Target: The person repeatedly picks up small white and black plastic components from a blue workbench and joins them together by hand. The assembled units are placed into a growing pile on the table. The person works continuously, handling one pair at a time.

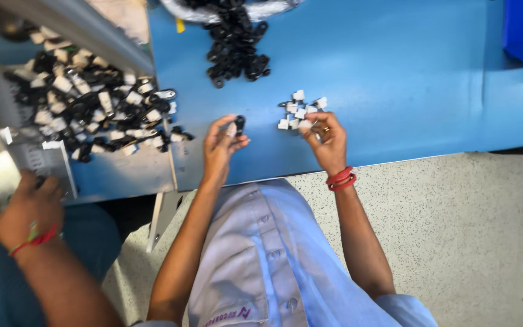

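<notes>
Evidently an assembly step: the left hand (222, 144) pinches a black ring clip (240, 124) at its fingertips, while the right hand (327, 140) closes on a white cap (305, 124) beside the white pile (299, 109); next, likely seating cap on clip.

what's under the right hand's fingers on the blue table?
The right hand reaches into a small pile of white clips on the blue table. Its fingertips cover the nearest pieces, so whether any is gripped is hidden.

Blue worktop (407, 79) carries black rings (235, 45) and white clips (301, 113); red bangles (341, 179) circle one wrist, above grey floor (473, 242) speckled black.
</notes>
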